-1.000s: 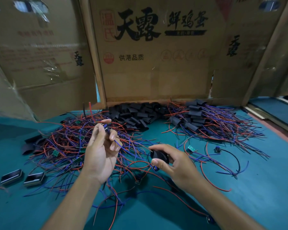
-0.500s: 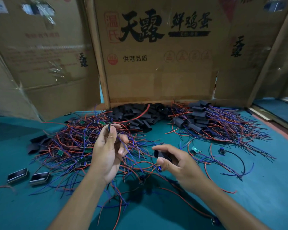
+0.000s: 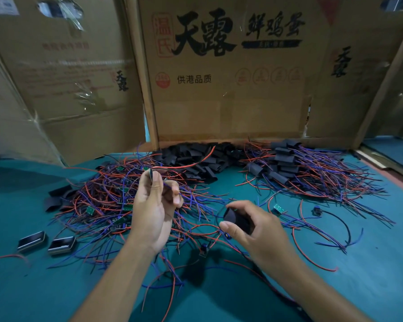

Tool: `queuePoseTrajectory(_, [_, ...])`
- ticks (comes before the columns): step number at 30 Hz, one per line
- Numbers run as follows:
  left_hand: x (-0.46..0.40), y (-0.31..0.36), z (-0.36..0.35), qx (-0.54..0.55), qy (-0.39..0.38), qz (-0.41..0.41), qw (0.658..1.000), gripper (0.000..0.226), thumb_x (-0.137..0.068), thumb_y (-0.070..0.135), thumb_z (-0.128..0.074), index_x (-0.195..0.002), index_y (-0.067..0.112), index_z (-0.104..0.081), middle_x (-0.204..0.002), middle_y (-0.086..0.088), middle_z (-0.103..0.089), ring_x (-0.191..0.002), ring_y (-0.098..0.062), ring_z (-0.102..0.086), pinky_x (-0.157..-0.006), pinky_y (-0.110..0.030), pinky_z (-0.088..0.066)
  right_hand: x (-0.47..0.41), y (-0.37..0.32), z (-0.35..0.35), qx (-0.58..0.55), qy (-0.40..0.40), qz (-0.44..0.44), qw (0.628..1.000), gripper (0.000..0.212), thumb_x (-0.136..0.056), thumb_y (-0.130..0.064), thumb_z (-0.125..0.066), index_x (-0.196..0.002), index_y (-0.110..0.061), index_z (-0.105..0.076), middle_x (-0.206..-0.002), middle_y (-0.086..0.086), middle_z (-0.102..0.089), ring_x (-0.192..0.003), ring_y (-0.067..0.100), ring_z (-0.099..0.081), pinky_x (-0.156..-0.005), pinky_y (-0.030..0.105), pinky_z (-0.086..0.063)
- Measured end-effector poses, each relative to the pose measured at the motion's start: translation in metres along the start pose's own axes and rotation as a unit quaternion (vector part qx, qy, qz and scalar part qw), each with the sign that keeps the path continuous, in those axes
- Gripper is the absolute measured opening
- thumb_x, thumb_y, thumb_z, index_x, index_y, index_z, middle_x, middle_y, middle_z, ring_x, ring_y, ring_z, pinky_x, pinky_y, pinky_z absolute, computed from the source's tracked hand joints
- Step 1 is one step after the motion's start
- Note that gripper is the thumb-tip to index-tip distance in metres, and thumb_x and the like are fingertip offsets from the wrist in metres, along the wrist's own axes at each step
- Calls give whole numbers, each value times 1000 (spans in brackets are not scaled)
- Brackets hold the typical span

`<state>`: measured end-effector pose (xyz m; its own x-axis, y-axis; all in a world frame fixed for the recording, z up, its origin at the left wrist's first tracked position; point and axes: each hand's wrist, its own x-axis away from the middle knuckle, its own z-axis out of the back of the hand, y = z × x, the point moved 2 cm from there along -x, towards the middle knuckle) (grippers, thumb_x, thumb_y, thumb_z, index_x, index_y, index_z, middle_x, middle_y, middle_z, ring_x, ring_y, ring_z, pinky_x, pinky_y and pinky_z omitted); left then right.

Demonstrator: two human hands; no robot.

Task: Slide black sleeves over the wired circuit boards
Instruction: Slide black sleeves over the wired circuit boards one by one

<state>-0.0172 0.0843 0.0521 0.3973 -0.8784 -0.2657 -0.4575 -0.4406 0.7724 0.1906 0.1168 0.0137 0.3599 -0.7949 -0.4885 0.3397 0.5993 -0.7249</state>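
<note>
Straight ahead of you, the middle cardboard panel (image 3: 230, 94) carries large black characters "天露", with "鲜鸡蛋" to their right. A red frame at the left of them holds "温氏". Lower down you read "供港品质" in black. The left cardboard panel (image 3: 79, 89) and right cardboard panel (image 3: 349, 89) each show a small "天露".

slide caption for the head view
Left hand pinches a wired board while right hand holds a black sleeve.

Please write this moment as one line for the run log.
left hand: pinches small wired circuit board | right hand: holds black sleeve | sleeve not yet on board
</note>
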Motion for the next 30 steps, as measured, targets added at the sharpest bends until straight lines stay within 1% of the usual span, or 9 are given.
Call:
queuePoseTrajectory(2, [1, -1, -1, -3, -7, -6, 1000, 17, -99, 29, -44, -87, 17, -47, -69, -5, -55, -52, -18, -46, -53, -26, -45, 6, -5, -8, -20, 19, -29, 999, 39, -71, -68, -65, -95, -38, -58, -86, -19, -66, -70, 4, -62, -64, 15, -48])
queuePoseTrajectory(4, [4, -1, -6, -17, -18, -16, 1000, 16, -100, 27, -43, -88, 19, -51, -68, -6, -55, -53, -19, -46, -54, -27, -45, 10, -9, -17, -115, 11, -93, 989, 39, -67, -65, -71, -92, -38, -57, -79, -7, -68, -58, 14, -64, -54, 32, -55])
queuePoseTrajectory(6, [8, -2, -12, -37, -28, -25, 999, 16, -99, 26, -42, -89, 19, -53, -67, -7, -55, -52, -20, -46, -55, -28, -43, 12, -10, -23, -186, 13, -134, 973, 33, -69, -56, -76, -88, -38, -56, -74, 0, -69, -53, 24, -66, -47, 39, -56])
queuePoseTrajectory(8, [11, -3, -17, -45, -41, -29, 998, 16, -99, 25, -42, -90, 19, -54, -67, -9, -55, -52, -21, -45, -55, -29, -41, 11, -10, -23, -197, 31, -140, 970, 33, -68, -57, -75, -86, -37, -57, -71, 3, -69, -51, 25, -66, -46, 43, -56])
queuePoseTrajectory(12, [13, -4, -19, -55, -49, -20, 997, 20, -100, 27, -41, -85, 22, -54, -68, -9, -53, -53, -20, -42, -57, -30, -37, 11, -6, -21, -197, 54, -154, 967, 30, -68, -53, -76, -84, -36, -57, -71, 0, -70, -53, 21, -68, -48, 42, -57])
queuePoseTrajectory(14, [12, -5, -18, -60, -40, -26, 997, 15, -98, 28, -43, -89, 19, -51, -68, -9, -53, -54, -20, -42, -58, -30, -37, 12, -5, -21, -182, 47, -152, 970, 35, -67, -60, -74, -85, -36, -56, -73, -1, -70, -54, 21, -69, -49, 43, -58])
queuePoseTrajectory(21, [9, -3, -12, -50, -47, -37, 997, 16, -99, 29, -43, -89, 18, -49, -69, -9, -53, -56, -21, -44, -60, -28, -42, 15, -8, -23, -177, 43, -140, 973, 39, -66, -63, -73, -88, -36, -56, -76, -2, -70, -57, 21, -69, -48, 33, -57])
queuePoseTrajectory(26, [12, -4, -16, -65, -58, -32, 996, 20, -100, 27, -41, -86, 22, -54, -69, -9, -53, -56, -21, -42, -62, -34, -36, 14, -8, -20, -172, 49, -143, 974, 36, -68, -63, -71, -87, -36, -57, -74, -3, -71, -63, 17, -70, -50, 29, -56])
queuePoseTrajectory(30, [14, -3, -19, -62, -68, -19, 996, 22, -101, 26, -40, -84, 22, -54, -68, -10, -52, -55, -21, -41, -60, -32, -37, 13, -8, -17, -164, 58, -156, 972, 38, -67, -66, -70, -87, -37, -56, -75, -3, -71, -60, 17, -69, -53, 40, -58])
